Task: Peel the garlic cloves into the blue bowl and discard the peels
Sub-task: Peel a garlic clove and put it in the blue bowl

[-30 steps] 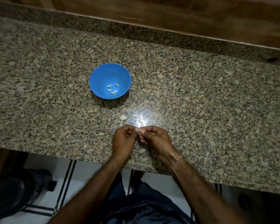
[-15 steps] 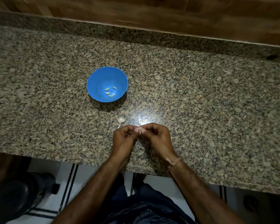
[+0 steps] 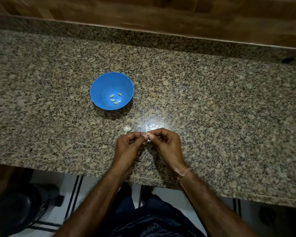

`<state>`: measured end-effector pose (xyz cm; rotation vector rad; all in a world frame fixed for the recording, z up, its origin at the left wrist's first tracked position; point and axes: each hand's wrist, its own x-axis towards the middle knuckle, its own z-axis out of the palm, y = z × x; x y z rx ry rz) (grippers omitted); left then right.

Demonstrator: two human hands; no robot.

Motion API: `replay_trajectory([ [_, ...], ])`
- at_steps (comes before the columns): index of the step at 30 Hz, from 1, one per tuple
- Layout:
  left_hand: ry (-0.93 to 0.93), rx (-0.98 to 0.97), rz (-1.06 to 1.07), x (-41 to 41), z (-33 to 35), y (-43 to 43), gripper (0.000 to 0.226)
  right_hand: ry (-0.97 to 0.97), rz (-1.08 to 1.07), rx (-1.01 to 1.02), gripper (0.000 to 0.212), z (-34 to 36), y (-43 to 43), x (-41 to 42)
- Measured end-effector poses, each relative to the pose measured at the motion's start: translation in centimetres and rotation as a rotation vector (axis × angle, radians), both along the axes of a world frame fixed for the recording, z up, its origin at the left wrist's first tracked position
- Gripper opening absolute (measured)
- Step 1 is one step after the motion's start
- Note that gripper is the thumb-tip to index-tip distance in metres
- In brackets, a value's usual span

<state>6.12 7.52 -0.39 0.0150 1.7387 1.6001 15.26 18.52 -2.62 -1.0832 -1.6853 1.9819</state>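
Pinching one garlic clove point(image 3: 148, 134), left hand point(image 3: 128, 145) meets right hand point(image 3: 167, 142); near countertop point(image 3: 212, 117) front edge; blue bowl point(image 3: 101, 86) apart.

I see the bowl point(image 3: 99, 86) sitting on the surface point(image 3: 212, 108), left of centre, with four peeled cloves point(image 3: 115, 99) lying in it. Nearer to me and slightly right of the bowl, a garlic bulb point(image 3: 127, 129) lies on the surface. Just beside it, nearer still, the left grip point(image 3: 129, 144) and right grip point(image 3: 166, 142) meet above the surface, pinching a clove point(image 3: 148, 134) between them.
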Motion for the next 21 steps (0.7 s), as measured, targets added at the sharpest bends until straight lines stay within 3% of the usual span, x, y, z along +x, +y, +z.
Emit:
replay_trajectory([
  [8,0.153,-0.108,-0.018,0.2,-0.3,0.5,0.012,0.028,0.044,0.111,0.01,0.6,-0.5,-0.3],
  [10,0.209,-0.138,-0.047,0.1,-0.4,0.5,0.013,0.018,0.028,0.049,0.01,0.5,-0.5,-0.5],
  [15,0.299,-0.225,-0.074,0.1,-1.0,-0.1,0.015,0.017,-0.082,-0.345,0.015,0.7,-0.4,-0.5],
  [21,0.511,-0.15,-0.116,-0.4,-0.6,-0.6,0.012,-0.073,0.086,-0.247,0.014,0.0,-0.1,-0.4],
])
